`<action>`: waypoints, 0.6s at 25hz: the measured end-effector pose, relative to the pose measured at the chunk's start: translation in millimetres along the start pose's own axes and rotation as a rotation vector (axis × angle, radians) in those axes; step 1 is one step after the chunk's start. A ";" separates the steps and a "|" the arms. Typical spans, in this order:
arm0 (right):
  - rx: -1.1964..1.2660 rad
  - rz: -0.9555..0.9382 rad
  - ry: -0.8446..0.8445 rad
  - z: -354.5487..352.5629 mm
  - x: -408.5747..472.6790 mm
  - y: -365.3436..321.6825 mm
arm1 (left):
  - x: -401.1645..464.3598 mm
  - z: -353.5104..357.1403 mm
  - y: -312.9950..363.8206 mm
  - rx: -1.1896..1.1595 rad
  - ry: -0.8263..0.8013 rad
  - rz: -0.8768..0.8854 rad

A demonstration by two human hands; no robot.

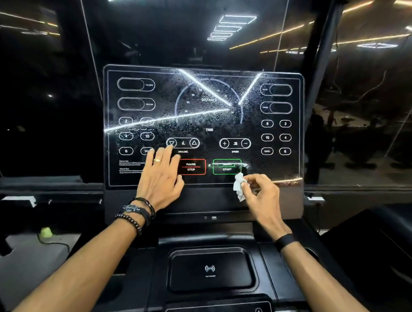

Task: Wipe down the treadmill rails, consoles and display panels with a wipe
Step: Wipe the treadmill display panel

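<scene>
The display panel (204, 123) is standing upright in front of the person, and everything here is placed relative to it. The left hand (161, 179) is lying flat on its lower left part, just beside the red PAUSE/STOP button (191, 167), with the fingers straight and spread; its grip is wide and it is holding nothing. I think it is pressing there to steady the panel or the body during the wiping. The right hand (258, 191) is at the lower edge of the panel, just under the green START button (227, 166). Its grip is narrow: the fingertips are pinching one small crumpled white wipe (239, 186), which is touching or almost touching the glass. Many small droplets are covering the middle of the panel, so the wiping there is probably not done yet.

Counting: two hands, one wipe, one display panel, one charging pad (210, 270) below the panel on the console. The left wrist is wearing several dark bracelets (136, 214), I cannot count them exactly, and one ring (156, 160) is on a finger. The right wrist is wearing one black band (285, 241).
</scene>
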State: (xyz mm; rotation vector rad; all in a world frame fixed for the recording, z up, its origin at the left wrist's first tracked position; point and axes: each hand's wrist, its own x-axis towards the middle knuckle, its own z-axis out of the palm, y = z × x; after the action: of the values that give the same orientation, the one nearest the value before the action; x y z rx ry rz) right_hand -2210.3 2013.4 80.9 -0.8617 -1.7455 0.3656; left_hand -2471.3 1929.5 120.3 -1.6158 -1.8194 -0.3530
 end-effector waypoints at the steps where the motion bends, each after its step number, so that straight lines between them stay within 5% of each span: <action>1: -0.003 -0.004 -0.010 7.9 -1.8 -5.7 | -2.8 0.9 -9.8 -0.008 -0.005 -0.008; 9: -0.124 -0.035 0.017 59.6 -7.6 -40.9 | -36.8 17.6 -81.4 -0.124 0.057 -0.081; 15: -0.180 0.055 0.325 90.5 45.7 -59.8 | -48.7 33.5 -129.9 -0.300 0.079 -0.321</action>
State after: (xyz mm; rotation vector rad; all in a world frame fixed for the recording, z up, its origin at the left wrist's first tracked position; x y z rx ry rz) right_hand -2321.6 2020.0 118.5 -1.0380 -1.4687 0.0964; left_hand -2604.8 1886.5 94.0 -1.4700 -2.0401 -0.8568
